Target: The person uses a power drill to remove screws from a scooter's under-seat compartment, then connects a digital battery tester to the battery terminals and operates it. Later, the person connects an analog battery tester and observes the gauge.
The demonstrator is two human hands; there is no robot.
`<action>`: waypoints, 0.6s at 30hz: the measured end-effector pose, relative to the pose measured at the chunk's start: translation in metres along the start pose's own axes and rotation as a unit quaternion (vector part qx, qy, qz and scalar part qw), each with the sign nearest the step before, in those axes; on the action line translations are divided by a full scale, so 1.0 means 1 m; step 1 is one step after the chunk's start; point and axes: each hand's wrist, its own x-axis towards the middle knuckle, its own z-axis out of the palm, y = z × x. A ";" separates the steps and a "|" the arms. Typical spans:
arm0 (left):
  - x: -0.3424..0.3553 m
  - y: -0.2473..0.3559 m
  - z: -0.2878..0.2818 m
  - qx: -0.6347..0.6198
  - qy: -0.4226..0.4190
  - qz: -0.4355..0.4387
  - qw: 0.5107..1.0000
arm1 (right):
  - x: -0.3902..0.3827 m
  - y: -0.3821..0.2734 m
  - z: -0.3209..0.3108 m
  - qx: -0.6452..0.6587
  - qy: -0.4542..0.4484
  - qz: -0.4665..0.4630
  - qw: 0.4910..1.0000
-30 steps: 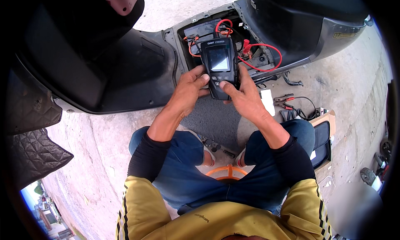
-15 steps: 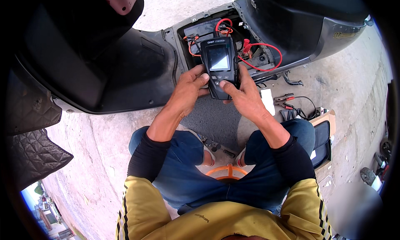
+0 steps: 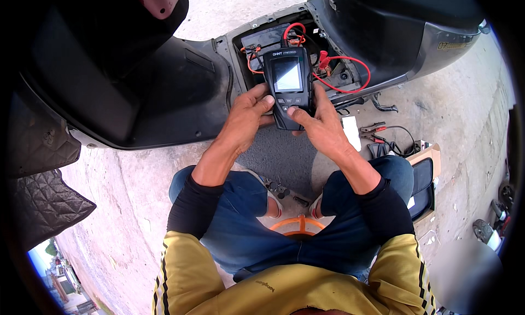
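Note:
I hold a black handheld tester (image 3: 288, 74) with a lit screen over the open compartment (image 3: 237, 59) of a black scooter. My left hand (image 3: 247, 115) grips its left side, thumb near the keys. My right hand (image 3: 320, 123) wraps its right side, thumb resting on the lower buttons. Behind the tester, orange and red leads with clips (image 3: 324, 60) run among the grey battery (image 3: 254, 41) and wiring; a red cable (image 3: 369, 74) loops out to the right.
The scooter's floorboard (image 3: 153, 96) spans left, its seat body (image 3: 372, 41) right. On the concrete at right lie jumper clamps (image 3: 373, 130), a white paper (image 3: 351, 133) and a cardboard box holding a black case (image 3: 422, 186). An orange stool (image 3: 297, 222) is beneath me; quilted cloth (image 3: 52, 203) hangs left.
The tester and my hands have shifted very slightly; both hands keep the same grip. Nothing else has visibly moved.

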 end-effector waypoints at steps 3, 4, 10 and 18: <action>0.000 0.000 -0.001 0.000 -0.001 0.001 1.000 | 0.000 0.001 0.000 0.004 -0.001 0.000 1.000; 0.000 0.000 -0.001 -0.001 -0.002 0.001 1.000 | 0.000 0.001 0.000 0.011 0.001 0.001 1.000; -0.001 0.003 0.002 -0.006 -0.003 0.008 1.000 | 0.000 -0.001 -0.001 0.033 -0.001 0.024 0.999; -0.001 0.006 0.003 -0.001 0.001 0.009 1.000 | 0.003 0.003 -0.003 0.053 0.000 0.027 0.998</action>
